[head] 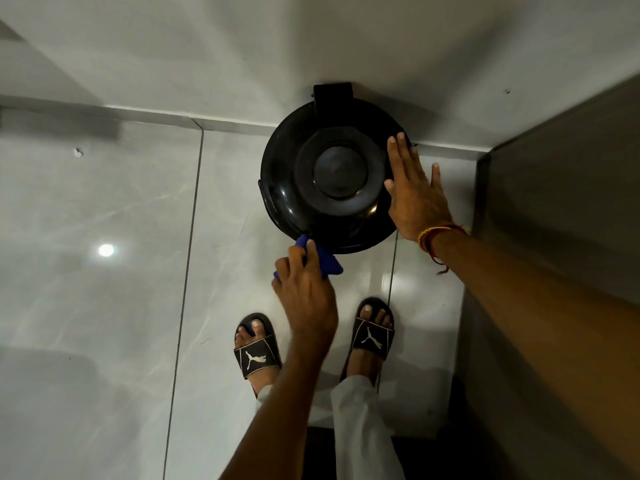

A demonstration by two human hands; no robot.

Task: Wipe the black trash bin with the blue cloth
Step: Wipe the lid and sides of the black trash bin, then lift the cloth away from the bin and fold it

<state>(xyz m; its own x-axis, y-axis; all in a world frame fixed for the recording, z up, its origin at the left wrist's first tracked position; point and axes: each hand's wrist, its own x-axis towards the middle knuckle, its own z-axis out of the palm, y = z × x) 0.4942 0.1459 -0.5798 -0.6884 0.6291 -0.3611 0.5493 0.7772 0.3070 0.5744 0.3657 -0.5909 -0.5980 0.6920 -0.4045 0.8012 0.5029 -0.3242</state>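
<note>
The round black trash bin (311, 181) stands on the floor against the white wall, seen from straight above with its glossy lid closed. My left hand (304, 289) is shut on the bunched blue cloth (327, 259), pressing it against the bin's near left rim. My right hand (414, 192) lies flat with fingers spread on the right edge of the lid. A red and yellow thread is tied round my right wrist.
My two feet in black slides (258, 351) stand on the glossy grey floor tiles just in front of the bin. A dark cabinet side (561, 209) rises close on the right. A small white scrap (78, 153) lies on the floor at far left.
</note>
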